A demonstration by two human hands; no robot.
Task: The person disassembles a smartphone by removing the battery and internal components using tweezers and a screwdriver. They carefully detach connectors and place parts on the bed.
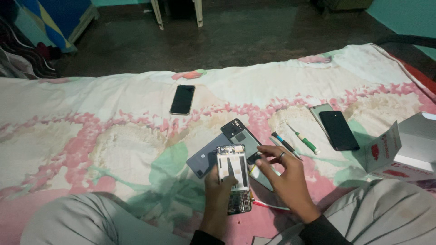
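A person seated at the near edge of a bed [68, 104] clasps an opened phone [234, 177] in the left hand [217, 193]. The right hand [284, 177], just beside it, pinches a small dark part [252, 158] at the phone's upper corner. That tiny piece could slip into the floral bedding. Two screwdrivers [295, 141] lie beyond.

three whole phones [182, 99], one opened phone [233, 177], two screwdrivers [305, 139], one box [404, 149]

Glossy glass phone [182, 100] lies on soft, matt printed cloth [91, 136].
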